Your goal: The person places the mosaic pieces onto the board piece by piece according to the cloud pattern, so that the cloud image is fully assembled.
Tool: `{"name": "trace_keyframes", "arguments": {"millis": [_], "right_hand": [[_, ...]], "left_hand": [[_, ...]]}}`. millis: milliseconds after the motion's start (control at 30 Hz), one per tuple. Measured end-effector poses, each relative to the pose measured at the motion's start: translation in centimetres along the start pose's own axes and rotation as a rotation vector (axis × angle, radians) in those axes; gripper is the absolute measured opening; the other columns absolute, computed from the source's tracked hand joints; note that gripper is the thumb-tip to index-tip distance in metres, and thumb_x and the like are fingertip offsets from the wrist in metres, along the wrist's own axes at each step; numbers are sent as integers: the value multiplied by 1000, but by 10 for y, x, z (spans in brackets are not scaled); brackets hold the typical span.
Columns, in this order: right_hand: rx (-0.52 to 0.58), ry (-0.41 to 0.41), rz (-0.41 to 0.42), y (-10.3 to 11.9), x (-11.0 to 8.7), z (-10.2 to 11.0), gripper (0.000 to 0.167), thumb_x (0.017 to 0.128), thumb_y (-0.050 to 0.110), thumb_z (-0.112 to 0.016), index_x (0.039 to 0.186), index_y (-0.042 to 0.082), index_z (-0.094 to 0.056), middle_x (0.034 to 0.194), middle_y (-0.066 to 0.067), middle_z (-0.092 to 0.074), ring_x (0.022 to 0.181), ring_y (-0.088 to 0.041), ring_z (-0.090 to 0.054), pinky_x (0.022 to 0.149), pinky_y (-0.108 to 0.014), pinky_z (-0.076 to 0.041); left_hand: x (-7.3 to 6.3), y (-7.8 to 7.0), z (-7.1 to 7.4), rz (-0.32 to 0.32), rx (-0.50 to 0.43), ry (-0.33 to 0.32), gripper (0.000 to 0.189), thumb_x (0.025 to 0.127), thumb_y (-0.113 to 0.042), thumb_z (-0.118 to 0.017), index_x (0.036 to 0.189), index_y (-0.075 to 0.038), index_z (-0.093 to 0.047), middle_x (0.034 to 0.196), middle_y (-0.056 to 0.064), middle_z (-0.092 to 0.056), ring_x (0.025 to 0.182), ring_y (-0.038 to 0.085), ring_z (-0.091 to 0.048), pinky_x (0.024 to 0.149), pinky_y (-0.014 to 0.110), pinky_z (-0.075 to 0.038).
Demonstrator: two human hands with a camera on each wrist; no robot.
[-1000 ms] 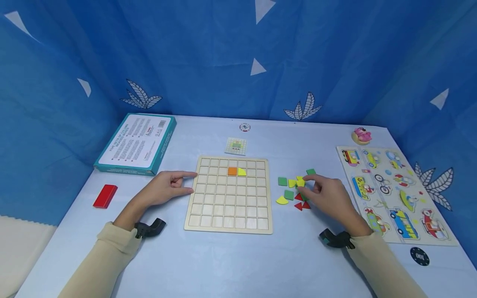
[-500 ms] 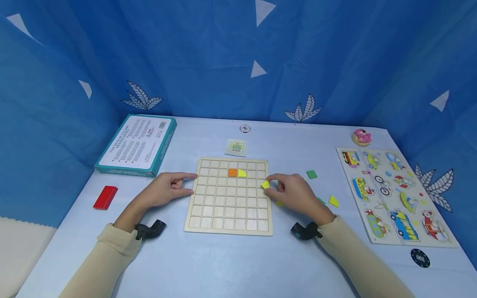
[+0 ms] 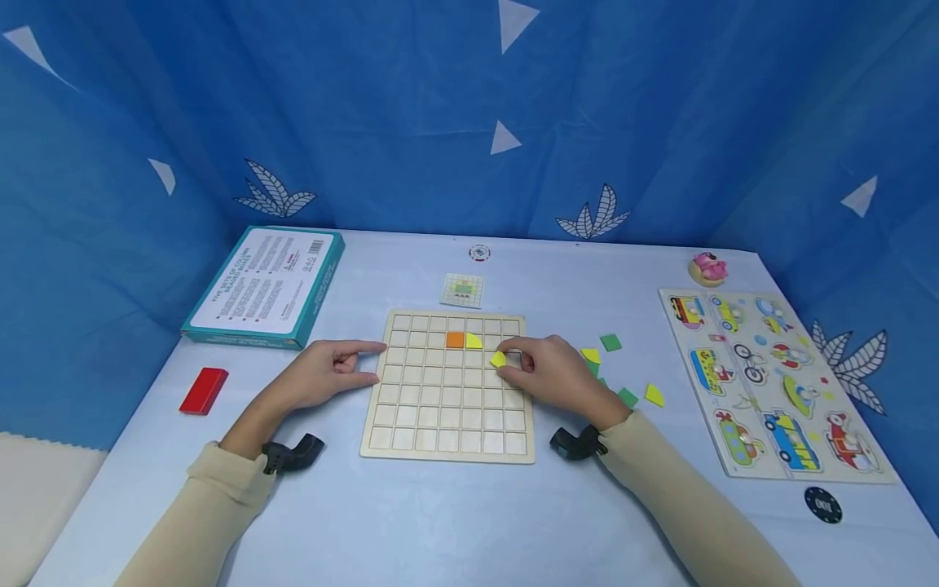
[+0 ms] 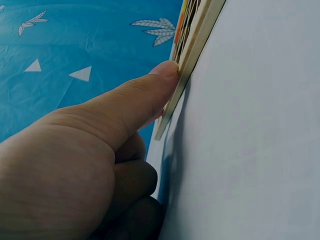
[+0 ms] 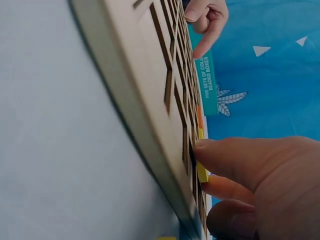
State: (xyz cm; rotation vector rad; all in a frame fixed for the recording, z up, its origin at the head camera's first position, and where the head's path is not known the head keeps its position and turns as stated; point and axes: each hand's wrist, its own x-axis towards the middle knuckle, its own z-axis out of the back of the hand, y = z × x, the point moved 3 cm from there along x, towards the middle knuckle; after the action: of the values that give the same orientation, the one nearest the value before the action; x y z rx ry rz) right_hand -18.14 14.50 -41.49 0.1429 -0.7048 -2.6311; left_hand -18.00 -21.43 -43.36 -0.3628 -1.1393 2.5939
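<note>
White tbl [image 3: 440,522]: R hand [image 3: 559,372] pinching yellow tile [image 3: 498,359] over grid bd [image 3: 431,396], R side; L hand [image 3: 320,375], index straight, touching L edge.

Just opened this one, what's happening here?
A person's right hand pinches a yellow piece over the wooden grid board, while the left hand touches its left edge. An orange square and another yellow piece lie side by side on it; green pieces and yellow pieces lie loose to its right.

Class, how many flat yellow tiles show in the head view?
4: one tile on the square wooden grid board, one pinched by the right hand, two right of it on the white table. The hand may hide more.
</note>
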Motion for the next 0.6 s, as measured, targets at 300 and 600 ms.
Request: {"name": "trace_keyframes", "arguments": {"millis": [300, 600], "right_hand": [[-3, 22, 51, 2, 3, -4, 38, 96, 37, -72, 132, 24, -71, 57, 7, -46, 50, -12, -44, 51, -28, -31], [-13, 15, 71, 4, 2, -5, 38, 99, 34, -69, 136, 24, -69, 55, 7, -44, 49, -12, -42, 50, -28, -30]], "left_hand": [[-1, 1, 0, -16, -9, -5, 50, 89, -32, -82, 135, -20, -68, 61, -5, -38, 58, 15, -39, 76, 33, -42], [0, 1, -1, -23, -2, -7, 50, 89, -32, -81, 136, -20, -68, 61, -5, -39, 58, 15, -40, 73, 31, -42]]}}
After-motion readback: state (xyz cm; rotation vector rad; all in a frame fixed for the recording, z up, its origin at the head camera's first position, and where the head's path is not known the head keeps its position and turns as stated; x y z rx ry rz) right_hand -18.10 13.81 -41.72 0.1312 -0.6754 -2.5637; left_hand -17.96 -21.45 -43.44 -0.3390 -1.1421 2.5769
